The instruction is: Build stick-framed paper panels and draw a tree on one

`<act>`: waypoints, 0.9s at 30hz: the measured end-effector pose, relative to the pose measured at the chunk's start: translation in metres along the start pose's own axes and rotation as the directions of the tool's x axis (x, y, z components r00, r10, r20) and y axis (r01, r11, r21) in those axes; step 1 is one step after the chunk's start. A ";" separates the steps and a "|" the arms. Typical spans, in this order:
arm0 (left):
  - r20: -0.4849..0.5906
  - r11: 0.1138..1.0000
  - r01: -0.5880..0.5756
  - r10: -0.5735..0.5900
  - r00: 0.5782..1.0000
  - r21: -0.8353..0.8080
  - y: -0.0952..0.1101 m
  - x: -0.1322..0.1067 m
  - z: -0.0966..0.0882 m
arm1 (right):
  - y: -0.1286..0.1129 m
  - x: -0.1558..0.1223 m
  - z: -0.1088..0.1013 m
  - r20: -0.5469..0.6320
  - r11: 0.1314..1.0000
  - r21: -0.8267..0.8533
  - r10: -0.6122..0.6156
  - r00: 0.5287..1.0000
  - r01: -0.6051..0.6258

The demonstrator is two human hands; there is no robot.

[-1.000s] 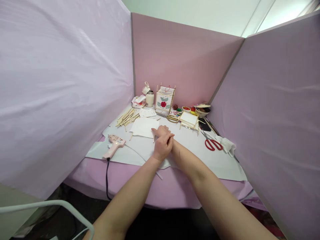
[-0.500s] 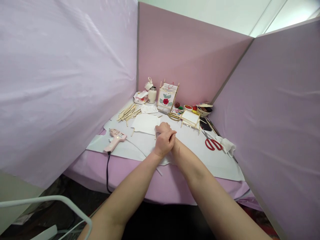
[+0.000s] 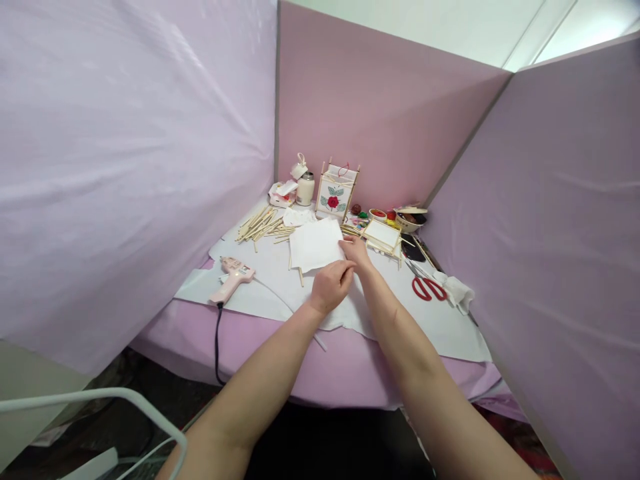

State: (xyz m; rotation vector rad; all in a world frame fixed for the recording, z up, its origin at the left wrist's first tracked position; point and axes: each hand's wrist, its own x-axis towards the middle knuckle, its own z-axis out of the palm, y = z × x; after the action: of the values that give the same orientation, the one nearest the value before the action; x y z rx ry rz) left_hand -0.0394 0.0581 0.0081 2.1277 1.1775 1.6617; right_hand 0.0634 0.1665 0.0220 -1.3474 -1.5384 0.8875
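Note:
My right hand [image 3: 357, 251] grips the right edge of a white paper panel [image 3: 315, 245], which is tilted above the table. Thin wooden sticks [image 3: 301, 277] stick out below the panel's lower left edge. My left hand [image 3: 330, 288] is closed in a pinch just in front of my right wrist. Whatever its fingertips hold is too small or hidden to make out. To the left, a pink hot glue gun [image 3: 232, 279] lies on the white sheet [image 3: 270, 303], with a pale glue stick or strip beside it.
A pile of wooden sticks [image 3: 257, 225] lies at the back left, near a cream jar [image 3: 305, 190]. Behind stands a lantern-like frame with a red flower [image 3: 333, 202]. A small stick frame [image 3: 383, 235], red-handled scissors [image 3: 429, 289] and a crumpled white cloth [image 3: 457, 293] lie right.
My right hand has moved right and swung the white panel round, lifting it into a tilt. My hands, crossed at the wrist before, are now farther apart. The left stays nearly in place.

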 end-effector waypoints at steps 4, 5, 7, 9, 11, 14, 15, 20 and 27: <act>-0.097 0.999 0.040 -0.042 0.994 -0.024 -0.002 0.003 -0.003 | -0.001 0.001 -0.060 -0.025 0.988 0.120 0.106 0.994 -0.102; -0.142 0.997 0.069 -0.072 0.987 -0.026 -0.004 0.004 -0.004 | -0.001 -0.004 -0.077 -0.018 0.983 0.144 0.115 0.993 -0.112; -0.252 0.979 0.194 -0.203 0.946 -0.060 -0.010 0.009 -0.005 | 0.000 -0.017 -0.111 0.016 0.977 0.170 0.127 0.992 -0.128; -0.303 0.889 0.418 -0.457 0.836 -0.186 -0.017 0.015 -0.007 | 0.001 -0.028 -0.141 0.078 0.976 0.158 0.139 0.987 -0.150; -0.185 0.751 0.593 -0.652 0.736 -0.290 -0.024 0.021 -0.008 | 0.004 -0.034 -0.163 0.159 0.979 0.101 0.158 0.975 -0.175; 0.060 0.680 0.685 -0.696 0.715 -0.261 -0.032 0.024 -0.008 | 0.012 -0.030 -0.173 0.263 0.984 -0.043 0.180 0.948 -0.175; 0.122 0.679 0.698 -0.691 0.712 -0.230 -0.033 0.023 -0.007 | 0.015 -0.025 -0.170 0.287 0.983 -0.096 0.179 0.941 -0.157; 0.188 0.733 0.680 -0.669 0.719 0.007 -0.035 0.011 -0.001 | 0.028 0.000 -0.130 0.296 0.958 -0.284 0.048 0.954 0.040; 0.065 0.817 0.493 -0.532 0.844 0.298 -0.040 0.008 -0.011 | 0.037 -0.020 -0.097 0.143 0.849 -0.436 -0.264 0.954 0.300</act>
State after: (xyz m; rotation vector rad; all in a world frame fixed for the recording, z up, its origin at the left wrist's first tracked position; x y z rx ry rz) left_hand -0.0669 0.0869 -0.0052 1.7855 1.8170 1.1349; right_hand 0.1671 0.1489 0.0194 -1.3605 -2.0315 0.4077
